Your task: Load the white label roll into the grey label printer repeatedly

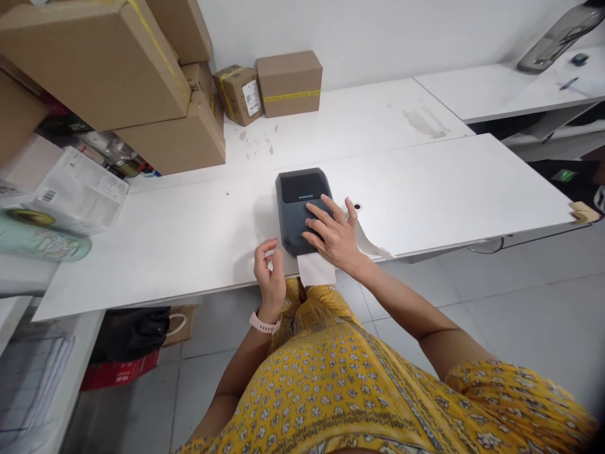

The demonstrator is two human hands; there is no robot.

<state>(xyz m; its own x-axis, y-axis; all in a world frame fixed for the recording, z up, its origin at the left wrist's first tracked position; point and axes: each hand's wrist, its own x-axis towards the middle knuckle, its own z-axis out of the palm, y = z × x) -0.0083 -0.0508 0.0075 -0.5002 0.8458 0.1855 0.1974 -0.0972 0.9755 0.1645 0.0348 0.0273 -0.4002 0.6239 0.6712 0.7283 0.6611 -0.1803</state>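
A dark grey label printer (305,211) lies on the white table near its front edge. From its near end a white paper label (317,270) sticks out over the table edge. My right hand (333,233) rests on the printer's top with its fingers spread. Just left of the printer's near corner, my left hand (270,271) is raised with its fingers loosely curled, a gap between thumb and fingers and nothing in them. A curled white paper strip (371,244) lies beside my right wrist, partly hidden by the hand.
Cardboard boxes (170,142) are stacked at the left. Two smaller ones, a labelled box (239,94) and a taped box (290,85), stand against the wall. A white carton (80,189) and a mint-green bottle (45,238) are far left. A grey bottle (558,39) stands far right.
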